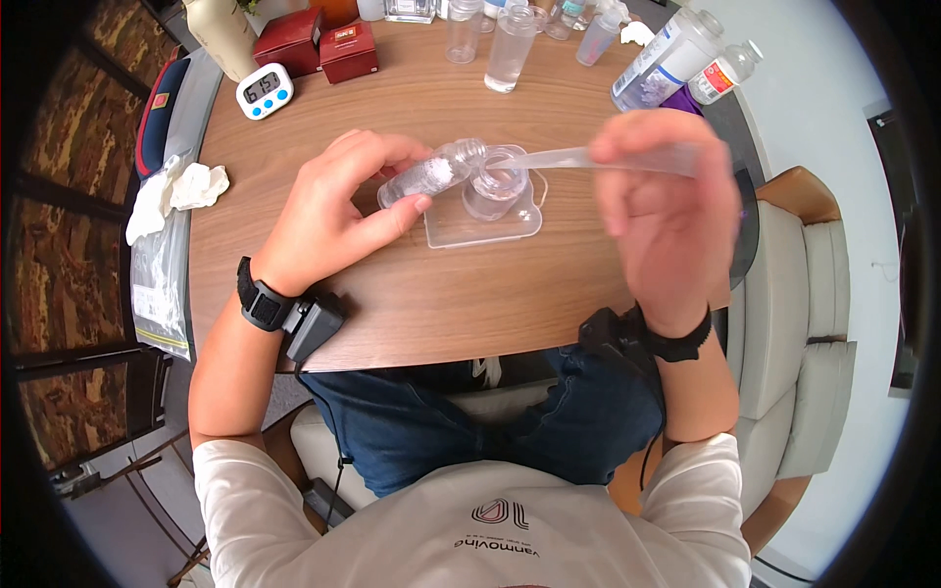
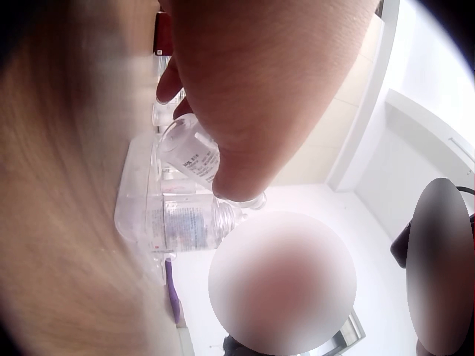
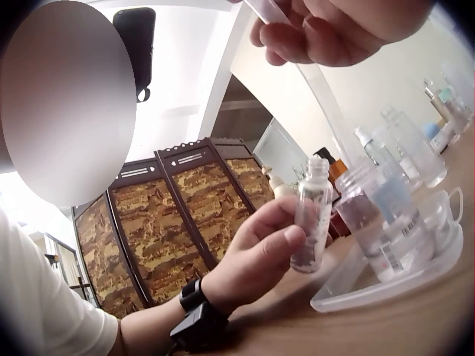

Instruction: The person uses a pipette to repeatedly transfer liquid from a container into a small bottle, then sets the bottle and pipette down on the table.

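My left hand [image 1: 328, 206] grips a small clear bottle [image 1: 420, 180] between thumb and fingers. The bottle is uncapped, leans to the right in the head view, and has whitish stuff inside. Its mouth is right beside the rim of a clear open jar [image 1: 487, 201], which stands on a shallow clear plastic tray [image 1: 461, 236]. My right hand [image 1: 671, 220], slightly blurred, pinches a long translucent plastic dropper [image 1: 557, 158]. The dropper's thin end reaches over the jar's mouth. In the right wrist view the dropper [image 3: 326, 96] slants down to the jar [image 3: 364, 222].
Behind the tray stand a clear bottle of liquid [image 1: 506, 64], a clear cup [image 1: 463, 39] and two labelled bottles at the right. A white timer [image 1: 265, 91] and dark red boxes [image 1: 348, 52] sit at the back left. Crumpled tissue [image 1: 199, 186] lies at the left edge.
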`<state>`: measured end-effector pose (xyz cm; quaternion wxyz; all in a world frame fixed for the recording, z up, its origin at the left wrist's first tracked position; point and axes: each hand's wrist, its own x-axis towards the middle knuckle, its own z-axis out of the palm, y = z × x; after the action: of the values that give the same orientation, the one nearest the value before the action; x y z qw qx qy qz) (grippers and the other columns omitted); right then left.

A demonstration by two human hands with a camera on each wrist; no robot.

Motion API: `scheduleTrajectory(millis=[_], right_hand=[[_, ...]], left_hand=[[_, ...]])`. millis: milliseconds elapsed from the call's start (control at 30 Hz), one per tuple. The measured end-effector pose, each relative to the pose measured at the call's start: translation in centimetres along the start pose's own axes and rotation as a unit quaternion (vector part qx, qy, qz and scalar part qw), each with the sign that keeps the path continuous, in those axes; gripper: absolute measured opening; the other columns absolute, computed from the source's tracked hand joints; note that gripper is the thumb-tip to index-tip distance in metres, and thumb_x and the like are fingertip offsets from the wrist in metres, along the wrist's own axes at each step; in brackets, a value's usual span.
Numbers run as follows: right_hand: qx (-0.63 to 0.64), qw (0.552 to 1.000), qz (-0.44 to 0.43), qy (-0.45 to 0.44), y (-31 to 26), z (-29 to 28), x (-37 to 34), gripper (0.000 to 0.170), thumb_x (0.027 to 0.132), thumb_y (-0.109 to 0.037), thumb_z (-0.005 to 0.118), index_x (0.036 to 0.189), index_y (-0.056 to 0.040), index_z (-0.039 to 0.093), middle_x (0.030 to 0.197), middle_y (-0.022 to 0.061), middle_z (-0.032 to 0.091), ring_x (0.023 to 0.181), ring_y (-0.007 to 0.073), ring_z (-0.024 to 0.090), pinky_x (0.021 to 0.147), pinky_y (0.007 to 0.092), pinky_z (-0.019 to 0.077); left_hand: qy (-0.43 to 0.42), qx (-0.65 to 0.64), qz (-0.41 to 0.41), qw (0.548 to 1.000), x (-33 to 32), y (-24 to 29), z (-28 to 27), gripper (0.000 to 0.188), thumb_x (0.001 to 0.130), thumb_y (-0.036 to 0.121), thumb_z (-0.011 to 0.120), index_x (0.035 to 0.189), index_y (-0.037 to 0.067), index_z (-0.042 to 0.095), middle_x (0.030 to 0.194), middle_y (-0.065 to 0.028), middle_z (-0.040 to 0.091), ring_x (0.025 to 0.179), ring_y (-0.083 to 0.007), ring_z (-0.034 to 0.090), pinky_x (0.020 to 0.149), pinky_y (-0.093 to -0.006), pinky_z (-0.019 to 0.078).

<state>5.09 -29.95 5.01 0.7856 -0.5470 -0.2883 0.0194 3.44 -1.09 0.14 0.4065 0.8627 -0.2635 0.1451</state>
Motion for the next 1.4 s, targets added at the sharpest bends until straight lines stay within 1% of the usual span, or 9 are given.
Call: scheduleTrajectory(millis=[33,67,133,233,467,633,1067,1167,1400], right_hand=[[-0.05,0.997,0.048,0.027,0.4,0.7,0.0,0.049,0.111,-0.041,0.034,0.112,0.0,0.061,0.107,0.0129,0.067,0.065,0.0121,0.054,0.061,0.0241,0.0413],[-0.05,0.997,0.047,0.028,0.8,1.2,0.1,0.049,0.111,-0.041,0.034,0.112,0.0,0.061,0.107,0.0129,0.067,0.065,0.0121,0.054,0.061,0.0241,0.0413],[-0.09,0.989,0.12,0.015,1.6,2.1,0.2,0.04,0.111,-0.034,0.04,0.114,-0.0002,0.062,0.104,0.0064,0.066,0.071,0.0081,0.056,0.067,0.023,0.0438],[-0.1,0.984,0.15,-0.015,2.0,2.7,0.1,0.037,0.111,-0.03,0.042,0.115,0.0005,0.063,0.101,0.0034,0.065,0.076,0.0064,0.057,0.071,0.0223,0.0453],[-0.088,0.986,0.138,-0.015,2.4,2.3,0.2,0.037,0.111,-0.03,0.042,0.113,0.0014,0.063,0.094,0.0029,0.063,0.075,0.0066,0.056,0.07,0.0226,0.0449],[-0.083,0.987,0.138,-0.015,2.3,2.3,0.3,0.038,0.112,-0.029,0.041,0.113,0.0022,0.063,0.089,0.0025,0.061,0.075,0.0064,0.055,0.07,0.0231,0.0445],[-0.074,0.988,0.134,-0.02,2.5,2.1,0.2,0.043,0.112,-0.033,0.038,0.116,0.0023,0.062,0.091,0.0026,0.061,0.076,0.0072,0.056,0.071,0.0235,0.0448],[-0.074,0.988,0.132,-0.015,2.5,2.1,0.2,0.043,0.112,-0.034,0.038,0.116,0.0025,0.062,0.091,0.0028,0.061,0.075,0.0073,0.056,0.071,0.0236,0.0449],[-0.064,0.988,0.14,-0.019,2.4,1.8,0.4,0.04,0.11,-0.027,0.037,0.114,0.003,0.062,0.088,0.004,0.061,0.073,0.0072,0.054,0.068,0.0231,0.0431]], left_hand=[[0.0,0.001,-0.002,1.0,0.0,0.1,0.0,0.034,0.083,0.015,0.08,0.112,0.001,0.069,0.097,-0.0099,0.068,0.088,-0.0222,0.063,0.08,-0.0335,0.0515],[0.0,0.001,-0.001,1.0,0.0,0.1,0.0,0.034,0.083,0.015,0.08,0.112,0.001,0.069,0.097,-0.0099,0.068,0.088,-0.0222,0.063,0.08,-0.0335,0.0515],[-0.001,-0.001,-0.006,1.0,0.0,0.1,0.0,0.035,0.083,0.015,0.08,0.112,0.001,0.069,0.097,-0.01,0.068,0.089,-0.0226,0.063,0.08,-0.0337,0.0514],[-0.002,0.0,-0.005,1.0,0.0,0.2,-0.1,0.034,0.082,0.014,0.08,0.112,0.001,0.069,0.098,-0.01,0.069,0.09,-0.0231,0.064,0.08,-0.0341,0.0514],[0.001,-0.005,-0.007,1.0,0.1,0.4,-0.1,0.031,0.084,0.014,0.078,0.111,0.002,0.071,0.097,-0.0116,0.07,0.089,-0.0262,0.065,0.081,-0.0375,0.0534],[-0.005,-0.002,-0.003,1.0,0.0,0.2,-0.1,0.034,0.082,0.012,0.079,0.113,0.002,0.069,0.098,-0.0094,0.069,0.089,-0.0229,0.064,0.079,-0.0339,0.0508],[-0.003,-0.004,-0.01,1.0,0.1,0.3,-0.1,0.031,0.083,0.013,0.079,0.111,0.003,0.07,0.097,-0.011,0.07,0.088,-0.0263,0.064,0.081,-0.0376,0.053],[-0.002,-0.002,0.005,1.0,0.0,0.0,0.0,0.034,0.082,0.013,0.08,0.112,0.002,0.069,0.097,-0.0092,0.068,0.086,-0.0225,0.062,0.078,-0.0338,0.0507],[-0.005,-0.004,-0.004,1.0,0.1,0.4,-0.1,0.033,0.082,0.013,0.079,0.112,0.002,0.07,0.097,-0.0102,0.069,0.087,-0.0244,0.063,0.079,-0.0357,0.0519]])
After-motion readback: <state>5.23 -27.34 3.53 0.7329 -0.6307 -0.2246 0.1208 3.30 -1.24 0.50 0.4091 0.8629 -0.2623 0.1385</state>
